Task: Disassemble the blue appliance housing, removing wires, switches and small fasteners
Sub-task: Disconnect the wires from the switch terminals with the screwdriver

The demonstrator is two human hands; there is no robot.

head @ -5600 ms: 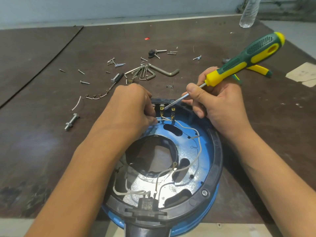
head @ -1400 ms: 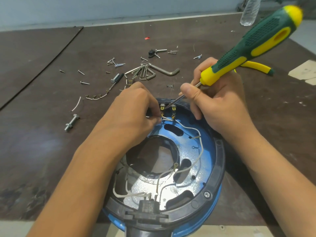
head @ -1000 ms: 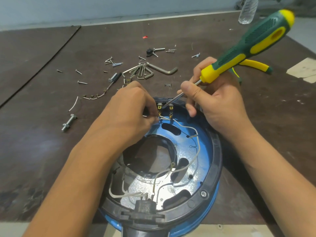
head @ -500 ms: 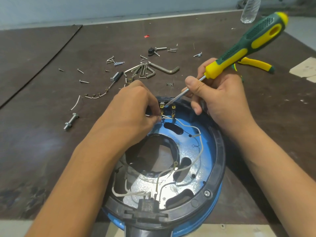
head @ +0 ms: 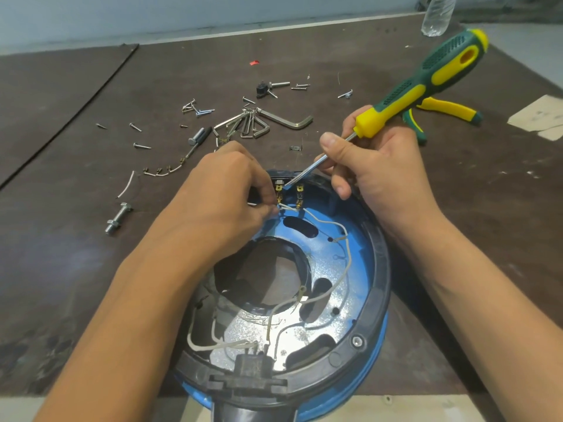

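Observation:
The round blue appliance housing (head: 359,269) with a black rim lies open side up near the table's front edge. White wires (head: 342,263) run across its inside to brass terminals on a black switch (head: 288,185) at the far rim. My left hand (head: 225,202) pinches a white wire end just left of those terminals. My right hand (head: 380,175) grips the green and yellow screwdriver (head: 420,86) low on its shaft, and the tip touches the switch between the two terminal pairs.
Loose screws (head: 198,109), a set of hex keys (head: 265,121), a large bolt (head: 117,217), cut wire pieces (head: 161,172) and a small black part (head: 261,88) lie beyond the housing. Yellow-handled pliers (head: 447,109) lie at right, a clear bottle (head: 437,13) at the far corner.
The screwdriver handle has rocked up and down slightly while its tip stays at the switch terminals. My left hand keeps its pinch on the wire by the terminals.

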